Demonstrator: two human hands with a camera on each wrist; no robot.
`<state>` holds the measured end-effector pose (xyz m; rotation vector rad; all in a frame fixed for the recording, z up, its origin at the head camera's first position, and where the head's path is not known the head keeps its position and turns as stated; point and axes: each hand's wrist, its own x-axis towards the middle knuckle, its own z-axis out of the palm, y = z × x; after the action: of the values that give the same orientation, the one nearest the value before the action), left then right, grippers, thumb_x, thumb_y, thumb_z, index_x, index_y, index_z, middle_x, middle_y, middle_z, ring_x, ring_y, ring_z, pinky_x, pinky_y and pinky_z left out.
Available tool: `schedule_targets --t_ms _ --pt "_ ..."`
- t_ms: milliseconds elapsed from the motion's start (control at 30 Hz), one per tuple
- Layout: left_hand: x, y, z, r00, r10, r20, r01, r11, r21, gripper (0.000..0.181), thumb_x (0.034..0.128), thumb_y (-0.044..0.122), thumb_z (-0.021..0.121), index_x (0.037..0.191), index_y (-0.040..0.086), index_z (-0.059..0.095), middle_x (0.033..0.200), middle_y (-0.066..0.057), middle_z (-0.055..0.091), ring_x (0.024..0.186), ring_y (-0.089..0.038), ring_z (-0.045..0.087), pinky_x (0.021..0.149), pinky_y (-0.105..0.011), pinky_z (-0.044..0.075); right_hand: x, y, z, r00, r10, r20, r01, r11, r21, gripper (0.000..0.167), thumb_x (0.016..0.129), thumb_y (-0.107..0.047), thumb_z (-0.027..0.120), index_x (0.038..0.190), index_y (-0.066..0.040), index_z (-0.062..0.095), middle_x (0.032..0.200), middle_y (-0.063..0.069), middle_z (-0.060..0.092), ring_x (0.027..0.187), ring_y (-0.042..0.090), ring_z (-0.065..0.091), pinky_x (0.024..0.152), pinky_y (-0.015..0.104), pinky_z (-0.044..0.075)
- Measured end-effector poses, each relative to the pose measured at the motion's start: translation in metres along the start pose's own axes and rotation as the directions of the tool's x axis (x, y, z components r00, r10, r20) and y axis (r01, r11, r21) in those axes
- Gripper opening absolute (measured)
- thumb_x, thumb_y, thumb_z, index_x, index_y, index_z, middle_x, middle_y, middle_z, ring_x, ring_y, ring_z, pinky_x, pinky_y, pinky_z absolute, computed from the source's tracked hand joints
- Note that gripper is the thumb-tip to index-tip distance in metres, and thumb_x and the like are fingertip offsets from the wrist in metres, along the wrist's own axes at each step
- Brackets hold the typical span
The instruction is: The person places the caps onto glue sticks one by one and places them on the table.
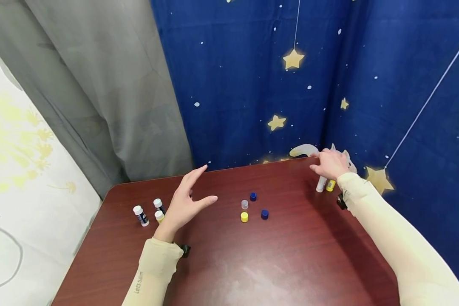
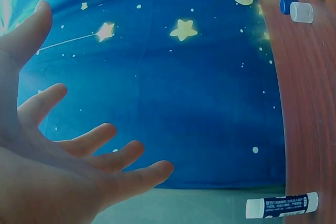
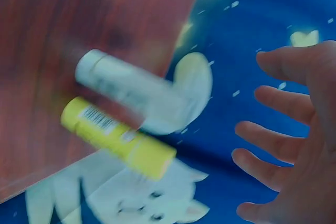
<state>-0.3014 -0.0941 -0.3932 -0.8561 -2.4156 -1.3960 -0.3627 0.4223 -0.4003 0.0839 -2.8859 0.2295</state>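
Note:
My left hand (image 1: 183, 207) hovers over the left part of the table with thumb and fingers spread, holding nothing; the left wrist view shows its fingers (image 2: 126, 177) apart. My right hand (image 1: 330, 163) is above the far right corner, beside a white glue stick (image 3: 126, 87) and a yellow one (image 3: 118, 137) that stand there. In the right wrist view its fingers (image 3: 275, 140) are spread and do not touch either stick. Near my left hand stand several white-capped sticks, one dark-labelled (image 1: 141, 216), another dark (image 1: 158, 205), and one yellow (image 1: 159, 216), partly hidden by the hand.
Between the hands, small caps lie on the brown table (image 1: 229, 263): two blue (image 1: 253, 196) (image 1: 264, 214), one clear (image 1: 245, 204), one yellow (image 1: 244, 217). A blue star-patterned curtain (image 1: 245, 85) hangs behind the far edge, a grey curtain (image 1: 99, 85) at the left.

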Motion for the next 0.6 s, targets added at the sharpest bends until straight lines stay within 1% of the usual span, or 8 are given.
schedule_targets --t_ms 133,200,300,467,600 --pt "0.000 -0.002 0.000 1.000 -0.007 0.002 0.007 1.000 0.013 0.085 0.0822 0.048 0.082 0.153 0.048 0.035 0.156 0.016 0.032 0.142 -0.013 0.033 0.104 -0.063 0.039 0.003 -0.026 -0.008 0.997 -0.044 -0.057 0.047 0.998 0.035 0.054 0.090 -0.038 0.070 0.138 -0.015 0.061 0.135 0.022 0.054 0.121 0.043 0.049 0.098 0.072 0.028" --pt "0.000 -0.002 0.000 1.000 -0.004 -0.001 0.004 1.000 0.025 0.085 0.0817 0.049 0.082 0.153 0.049 0.035 0.156 0.016 0.032 0.142 -0.013 0.033 0.104 -0.063 0.039 0.004 -0.039 -0.012 0.994 -0.068 -0.083 0.073 0.995 0.061 0.056 0.090 -0.038 0.070 0.141 -0.016 0.059 0.137 0.021 0.052 0.123 0.043 0.047 0.098 0.070 0.028" --pt "0.000 -0.002 -0.002 1.000 0.003 -0.012 -0.002 0.999 0.045 0.085 0.0813 0.050 0.081 0.152 0.049 0.035 0.156 0.015 0.032 0.142 -0.014 0.034 0.103 -0.061 0.042 0.005 -0.059 -0.018 0.985 -0.112 -0.133 0.124 0.989 0.085 0.058 0.090 -0.038 0.072 0.142 -0.018 0.058 0.138 0.020 0.052 0.124 0.041 0.047 0.096 0.065 0.031" --pt "-0.002 -0.001 -0.006 0.999 0.005 -0.042 -0.002 0.998 0.060 0.085 0.0805 0.048 0.083 0.152 0.048 0.036 0.156 0.012 0.035 0.140 -0.016 0.037 0.104 -0.059 0.041 0.003 -0.089 -0.027 0.961 -0.181 -0.209 0.208 0.972 0.113 0.062 0.088 -0.039 0.075 0.144 -0.019 0.057 0.138 0.017 0.051 0.123 0.040 0.047 0.097 0.062 0.034" --pt "-0.003 0.001 -0.010 0.999 0.003 -0.052 0.000 0.999 0.053 0.086 0.0802 0.045 0.085 0.152 0.047 0.037 0.155 0.010 0.036 0.141 -0.017 0.037 0.106 -0.060 0.038 -0.003 -0.112 -0.035 0.933 -0.233 -0.273 0.274 0.954 0.122 0.062 0.088 -0.041 0.076 0.143 -0.020 0.057 0.138 0.014 0.052 0.123 0.038 0.048 0.099 0.059 0.036"
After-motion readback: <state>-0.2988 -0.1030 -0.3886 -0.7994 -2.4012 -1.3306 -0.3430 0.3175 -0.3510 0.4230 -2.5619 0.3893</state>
